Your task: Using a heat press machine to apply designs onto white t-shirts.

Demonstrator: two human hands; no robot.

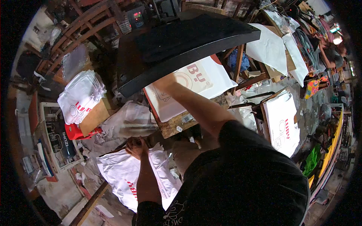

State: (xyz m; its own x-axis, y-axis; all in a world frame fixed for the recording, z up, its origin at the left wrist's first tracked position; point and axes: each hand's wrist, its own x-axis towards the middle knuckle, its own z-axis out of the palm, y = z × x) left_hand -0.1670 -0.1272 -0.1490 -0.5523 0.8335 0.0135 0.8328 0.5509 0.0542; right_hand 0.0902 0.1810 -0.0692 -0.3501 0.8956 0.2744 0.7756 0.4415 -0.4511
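Black-sleeved shoulder and torso (241,177) filling the lower frame, nearest the lens. Left hand (137,146) is closing on a bunched edge of the white printed bag (124,177) topping the low pile just below it — fingers curled, gripping fabric. Right hand (166,83) is reaching under the raised black press plate (181,45), lying flat and spread on the white printed sheet (196,81) on the press bed (177,124); not gripping. Thin cloth looks light, soft, floppy — best pinched at a corner or hem; it will likely sag and fold. Stack of finished bags (81,96) is sitting well apart at left.
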